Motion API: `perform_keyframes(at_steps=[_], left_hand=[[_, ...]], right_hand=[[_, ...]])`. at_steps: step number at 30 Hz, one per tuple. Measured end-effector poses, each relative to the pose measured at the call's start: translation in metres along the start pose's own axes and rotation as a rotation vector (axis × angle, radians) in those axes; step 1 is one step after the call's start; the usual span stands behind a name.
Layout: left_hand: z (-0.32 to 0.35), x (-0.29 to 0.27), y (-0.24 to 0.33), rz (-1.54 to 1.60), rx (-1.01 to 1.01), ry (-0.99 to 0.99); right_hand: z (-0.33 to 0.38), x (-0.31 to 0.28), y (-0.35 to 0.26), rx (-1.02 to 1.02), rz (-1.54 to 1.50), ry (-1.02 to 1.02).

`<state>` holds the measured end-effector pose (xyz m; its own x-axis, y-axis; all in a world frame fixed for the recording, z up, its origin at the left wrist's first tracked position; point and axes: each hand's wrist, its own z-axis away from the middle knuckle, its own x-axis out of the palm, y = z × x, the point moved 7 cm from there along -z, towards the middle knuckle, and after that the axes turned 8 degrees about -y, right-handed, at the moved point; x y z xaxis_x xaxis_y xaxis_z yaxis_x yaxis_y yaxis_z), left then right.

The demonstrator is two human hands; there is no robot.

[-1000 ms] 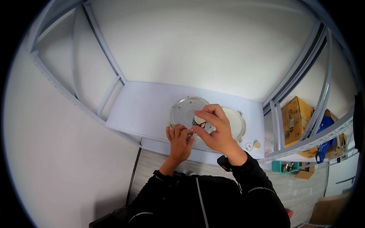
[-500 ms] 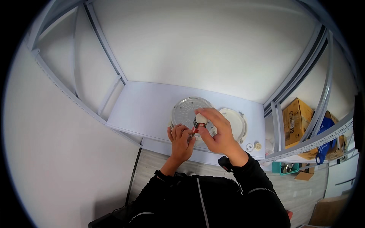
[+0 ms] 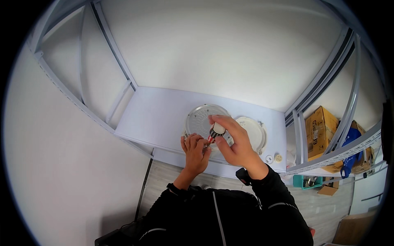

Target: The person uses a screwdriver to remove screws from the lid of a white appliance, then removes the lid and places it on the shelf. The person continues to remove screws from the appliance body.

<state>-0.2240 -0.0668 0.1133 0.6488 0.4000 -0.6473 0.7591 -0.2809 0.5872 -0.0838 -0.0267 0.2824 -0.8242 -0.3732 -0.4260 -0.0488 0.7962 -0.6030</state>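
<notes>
Hands meet over a white table (image 3: pixel 164 119): the right hand (image 3: pixel 234 143) pinches a small white-tipped tool (image 3: pixel 215 132) above a round lamp base (image 3: pixel 204 121); the left hand (image 3: pixel 195 151) curls closed beside it, its contents hidden. A white cover (image 3: pixel 252 130) lies alongside.

Pale lavender-white flat shelf board (image 3: pixel 164 119) in a grey metal rack frame (image 3: pixel 111 61) carries everything. Directly on it: round translucent ribbed plastic lamp base (image 3: pixel 199 119), approx. centre of the board, w/ a round white domed plastic cover (image 3: pixel 252 131) just beside it on the right, edges close or touching, can't tell which. Near the board's front right corner, two small round white plastic caps (image 3: pixel 273 158) side by side, apart from the cover. Rest of the board's left half shows plain surface. Front edge of the board bends w/ the lens.
</notes>
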Motion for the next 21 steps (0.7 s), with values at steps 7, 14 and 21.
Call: perform_keyframes(at_steps=[7, 14, 21], left_hand=[[0.000, -0.002, 0.002, -0.014, -0.009, -0.016], [0.001, 0.001, 0.000, 0.003, -0.017, -0.032], [0.001, -0.001, 0.002, 0.002, -0.012, 0.016]], right_hand=[[0.008, -0.001, 0.012, 0.118, 0.100, -0.073], [0.000, 0.003, 0.001, -0.011, 0.007, -0.048], [0.000, 0.002, 0.009, 0.087, 0.060, -0.083]])
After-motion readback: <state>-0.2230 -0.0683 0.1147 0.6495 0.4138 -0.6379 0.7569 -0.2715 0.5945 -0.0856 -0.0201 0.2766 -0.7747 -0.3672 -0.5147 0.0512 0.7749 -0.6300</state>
